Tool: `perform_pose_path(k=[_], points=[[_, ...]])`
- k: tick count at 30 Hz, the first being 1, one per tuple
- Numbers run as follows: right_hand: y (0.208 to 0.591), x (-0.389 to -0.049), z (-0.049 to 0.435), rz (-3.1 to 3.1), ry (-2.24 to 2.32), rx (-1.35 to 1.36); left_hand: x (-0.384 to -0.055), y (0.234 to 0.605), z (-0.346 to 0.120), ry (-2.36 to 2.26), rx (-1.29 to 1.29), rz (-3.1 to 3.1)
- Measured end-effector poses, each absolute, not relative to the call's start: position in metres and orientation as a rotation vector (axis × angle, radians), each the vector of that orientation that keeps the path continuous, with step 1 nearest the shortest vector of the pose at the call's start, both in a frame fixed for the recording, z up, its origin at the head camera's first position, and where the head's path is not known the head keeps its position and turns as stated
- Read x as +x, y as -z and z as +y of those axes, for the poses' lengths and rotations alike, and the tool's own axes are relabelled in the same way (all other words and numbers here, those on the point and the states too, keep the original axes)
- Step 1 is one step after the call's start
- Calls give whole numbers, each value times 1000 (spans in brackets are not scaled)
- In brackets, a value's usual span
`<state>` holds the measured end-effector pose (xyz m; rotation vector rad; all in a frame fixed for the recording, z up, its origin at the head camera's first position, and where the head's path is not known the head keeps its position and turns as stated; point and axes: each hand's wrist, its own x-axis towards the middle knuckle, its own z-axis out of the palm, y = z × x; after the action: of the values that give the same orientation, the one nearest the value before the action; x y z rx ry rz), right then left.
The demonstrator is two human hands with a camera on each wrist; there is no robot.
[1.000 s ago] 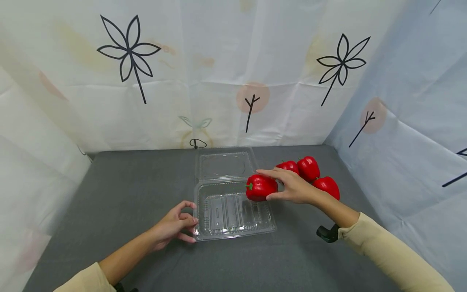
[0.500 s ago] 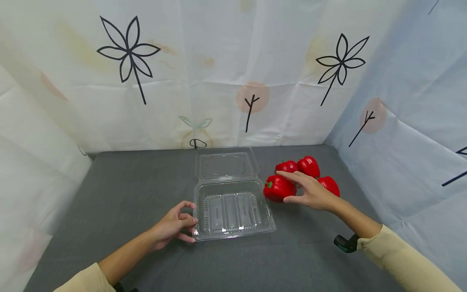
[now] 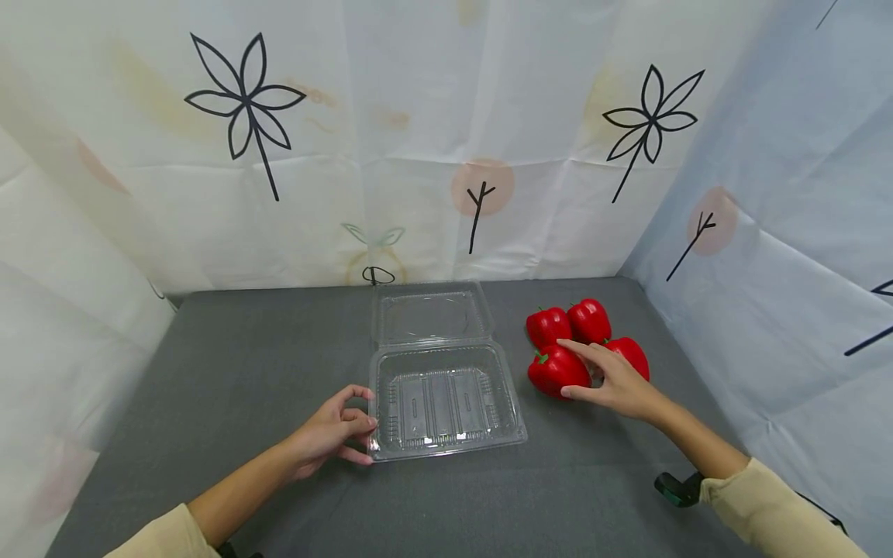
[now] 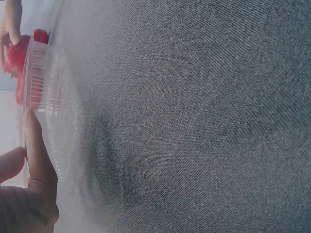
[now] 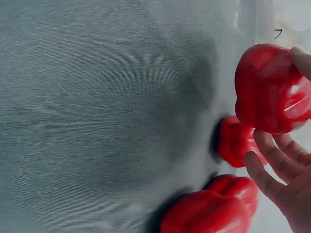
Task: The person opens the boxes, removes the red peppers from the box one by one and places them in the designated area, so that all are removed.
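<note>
My right hand [image 3: 621, 386] grips a red bell pepper [image 3: 558, 371] between thumb and fingers, its green stem facing left. In the right wrist view this held bell pepper [image 5: 267, 90] hangs above the cloth, apart from the others. Close around it lie three more red bell peppers: one behind left [image 3: 547, 327], one behind [image 3: 589, 319], one partly hidden by the hand [image 3: 631, 356]. My left hand [image 3: 331, 434] pinches the left rim of a clear plastic clamshell container [image 3: 516, 418], whose lid [image 3: 432, 314] lies folded back. Nothing sits in its base.
Dark grey cloth [image 3: 279, 349] covers the table. A white printed curtain [image 3: 412, 139] rises behind the table's back edge, with more curtain at both sides. The container lies left of the peppers.
My right hand has carried the bell pepper rightward, from over the container's right side to beside the other peppers. The left hand and the container have stayed in place.
</note>
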<state>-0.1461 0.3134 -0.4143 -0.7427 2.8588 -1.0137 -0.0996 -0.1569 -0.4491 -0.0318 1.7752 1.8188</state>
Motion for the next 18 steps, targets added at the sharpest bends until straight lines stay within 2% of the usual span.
perform_pose_path(k=[18], points=[[444, -132, 323, 3113, 901, -500, -99, 448, -157, -1838, -13, 1763]])
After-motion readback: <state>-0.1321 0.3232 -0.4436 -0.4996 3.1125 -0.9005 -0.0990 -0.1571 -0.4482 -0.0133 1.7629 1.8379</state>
